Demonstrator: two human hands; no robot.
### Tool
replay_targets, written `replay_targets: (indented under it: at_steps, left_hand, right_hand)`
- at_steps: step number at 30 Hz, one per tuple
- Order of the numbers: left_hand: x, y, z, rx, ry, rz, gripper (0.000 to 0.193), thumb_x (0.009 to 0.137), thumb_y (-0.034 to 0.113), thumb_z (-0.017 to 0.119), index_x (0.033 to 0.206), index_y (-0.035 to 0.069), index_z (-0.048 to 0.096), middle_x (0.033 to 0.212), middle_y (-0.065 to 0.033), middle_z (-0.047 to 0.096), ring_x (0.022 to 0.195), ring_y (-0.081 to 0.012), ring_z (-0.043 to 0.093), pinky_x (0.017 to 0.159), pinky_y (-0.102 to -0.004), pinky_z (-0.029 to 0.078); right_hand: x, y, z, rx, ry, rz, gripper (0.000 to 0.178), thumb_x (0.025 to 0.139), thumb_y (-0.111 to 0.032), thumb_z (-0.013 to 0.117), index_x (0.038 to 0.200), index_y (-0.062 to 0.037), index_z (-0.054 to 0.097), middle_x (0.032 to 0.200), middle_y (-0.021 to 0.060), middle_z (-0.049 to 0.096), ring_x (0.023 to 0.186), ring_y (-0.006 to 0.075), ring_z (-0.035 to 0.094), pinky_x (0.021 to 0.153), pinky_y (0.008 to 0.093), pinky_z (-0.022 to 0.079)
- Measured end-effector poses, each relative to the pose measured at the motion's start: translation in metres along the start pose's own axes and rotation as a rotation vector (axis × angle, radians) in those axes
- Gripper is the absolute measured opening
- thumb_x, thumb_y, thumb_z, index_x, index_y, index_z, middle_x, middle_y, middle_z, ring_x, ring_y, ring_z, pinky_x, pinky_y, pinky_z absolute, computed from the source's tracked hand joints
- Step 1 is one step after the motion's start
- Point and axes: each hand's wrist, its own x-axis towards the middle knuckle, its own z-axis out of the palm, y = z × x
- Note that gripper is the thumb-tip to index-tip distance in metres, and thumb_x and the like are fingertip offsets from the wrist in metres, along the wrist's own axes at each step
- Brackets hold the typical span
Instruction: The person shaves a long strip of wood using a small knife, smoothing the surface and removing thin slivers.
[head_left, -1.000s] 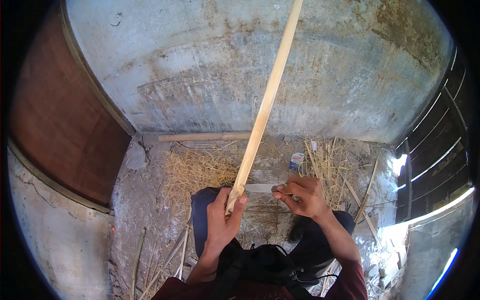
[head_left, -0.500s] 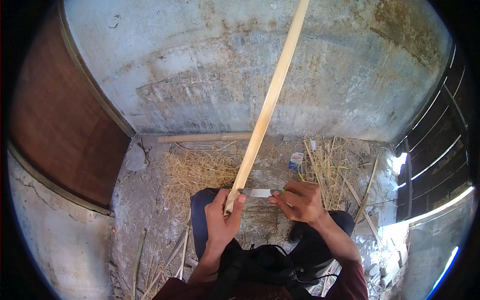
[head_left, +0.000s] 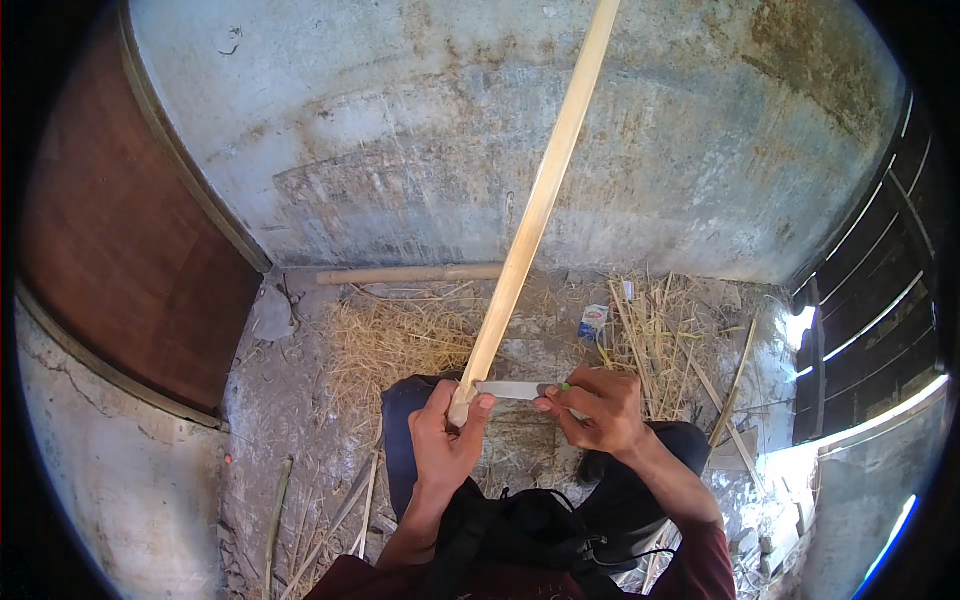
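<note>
A long, pale split-bamboo strip (head_left: 541,200) slants up from my lap and runs past the top edge of the view. Near its lower end my left hand (head_left: 444,432) grips it, thumb on one side and fingers on the other. My right hand (head_left: 603,408) is closed round the handle of a knife (head_left: 513,390); a bit of green shows at the grip, and most of the handle is hidden. The blade points left, its tip touching the strip just above my left thumb.
Pale shavings (head_left: 405,340) lie heaped on the floor ahead, beside a small blue-and-white packet (head_left: 592,321). A bamboo pole (head_left: 410,274) rests along the stained wall (head_left: 400,150). Thin sticks (head_left: 650,340) are scattered at right. A brown door (head_left: 130,220) stands left, dark slats (head_left: 880,270) right.
The knife blade has turned slightly, its broad face now looking duller and wider. My right hand has shifted very little, and the strip stays nearly where it was.
</note>
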Motion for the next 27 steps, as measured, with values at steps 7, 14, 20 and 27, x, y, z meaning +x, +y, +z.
replay_targets:
  at_steps: [7, 14, 20, 27]
  left_hand:
    - [0.001, 0.0, 0.0, 0.011, 0.031, 0.025, 0.028, 0.101, 0.02, 0.081, 0.091, 0.0, 0.065, 0.064, 0.0036, 0.052, 0.061, -0.0002, 0.042, 0.049, -0.0231, 0.032]
    - [0.002, 0.009, 0.002, 0.02, 0.065, -0.019, 0.03, 0.1, 0.023, 0.083, 0.088, 0.001, 0.067, 0.062, 0.0039, 0.053, 0.06, 0.0007, 0.043, 0.049, -0.0232, 0.033]
    - [0.002, 0.002, 0.002, 0.019, 0.077, 0.02, 0.029, 0.1, 0.022, 0.083, 0.087, 0.001, 0.067, 0.061, 0.0041, 0.054, 0.059, 0.001, 0.045, 0.048, -0.0231, 0.033]
    - [0.004, 0.006, 0.003, 0.018, 0.066, -0.013, 0.029, 0.1, 0.02, 0.082, 0.087, 0.001, 0.064, 0.062, 0.0021, 0.056, 0.059, 0.0009, 0.045, 0.048, -0.0231, 0.035]
  right_hand:
    - [0.001, -0.007, 0.0, -0.03, 0.022, 0.007, 0.018, 0.078, -0.014, 0.094, 0.083, -0.0104, 0.077, 0.067, 0.0041, 0.062, 0.049, 0.0202, 0.059, 0.043, 0.0347, 0.044]
    - [-0.001, -0.011, 0.002, -0.099, 0.058, -0.033, 0.022, 0.078, -0.014, 0.094, 0.08, -0.0091, 0.073, 0.068, 0.0048, 0.061, 0.048, 0.0193, 0.058, 0.043, 0.0343, 0.043]
    - [-0.003, -0.016, 0.006, -0.131, 0.109, -0.05, 0.028, 0.078, -0.013, 0.094, 0.076, -0.0093, 0.067, 0.068, 0.0046, 0.06, 0.048, 0.0191, 0.058, 0.042, 0.0336, 0.042]
    - [-0.007, -0.014, 0.006, -0.229, 0.115, -0.058, 0.027, 0.083, -0.019, 0.091, 0.077, -0.0152, 0.065, 0.073, -0.0002, 0.061, 0.053, 0.0155, 0.06, 0.046, 0.0314, 0.046]
